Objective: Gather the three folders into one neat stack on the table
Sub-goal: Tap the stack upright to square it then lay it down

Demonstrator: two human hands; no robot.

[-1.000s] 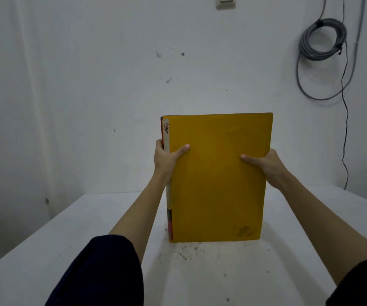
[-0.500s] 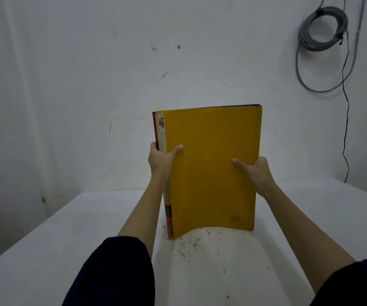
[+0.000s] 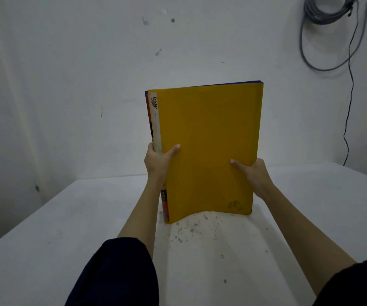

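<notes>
A yellow folder (image 3: 209, 149) faces me, held upright with its bottom edge at the white table (image 3: 45, 239). Behind it a red folder (image 3: 149, 120) shows as a thin strip along the left spine, and a blue folder (image 3: 233, 83) peeks over the top edge. My left hand (image 3: 158, 161) grips the spine side of the bundle, thumb on the yellow cover. My right hand (image 3: 254, 175) grips the right edge, thumb on the cover. The yellow cover's lower edge bows up in the middle.
The table meets white walls at the back and left. A coiled grey cable (image 3: 323, 12) hangs on the wall at the upper right, with a thin black wire (image 3: 348, 120) running down to the table's far right corner. Dark specks mark the tabletop (image 3: 191, 230) below the folders.
The bundle has tilted back and its bottom edge has bowed; the blue folder now shows above the yellow one. Both hands sit lower on the folders than a second ago.
</notes>
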